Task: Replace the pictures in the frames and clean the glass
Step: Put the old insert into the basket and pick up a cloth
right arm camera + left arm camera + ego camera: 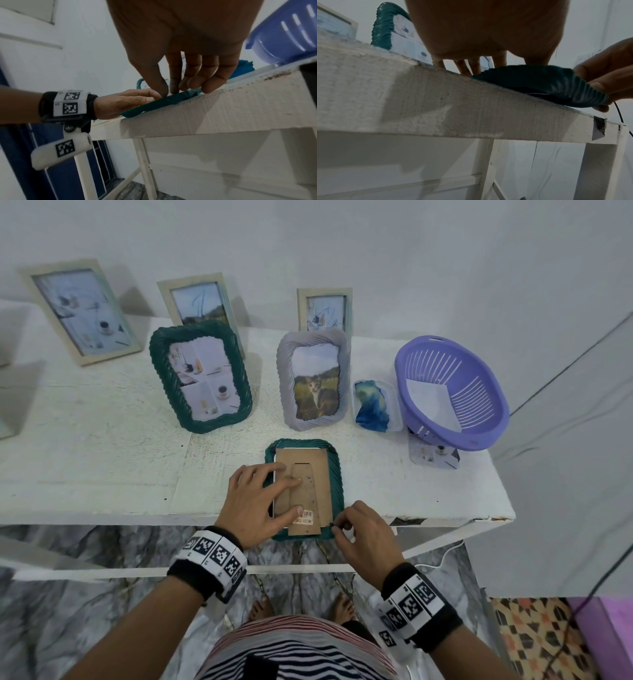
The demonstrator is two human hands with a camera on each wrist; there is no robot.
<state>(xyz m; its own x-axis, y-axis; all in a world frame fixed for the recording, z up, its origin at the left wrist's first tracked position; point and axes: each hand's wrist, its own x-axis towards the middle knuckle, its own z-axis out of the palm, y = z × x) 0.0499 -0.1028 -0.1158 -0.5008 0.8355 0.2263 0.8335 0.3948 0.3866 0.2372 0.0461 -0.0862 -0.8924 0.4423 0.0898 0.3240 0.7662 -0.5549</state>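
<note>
The left hand point(255, 501) lies flat, fingers straight, pressing the brown cardboard backing point(303, 491) of a teal frame point(334, 474). This frame lies face down at lower centre of the head view, its ribbed, rope-textured rim overhanging the near edge of the white table point(102, 440). The right hand point(363, 534), fingers curled, pinches a small dark tab point(331, 524) at the frame's lower right corner.

Beyond, two rope-rimmed frames stand upright: a second teal frame point(200, 376) and a grey frame point(313, 378) showing a cat. A blue cloth point(371, 405) sits in a clear tray beside a slotted purple basket point(452, 392). Three pale flat-moulded frames point(323, 309) stand against the wall.
</note>
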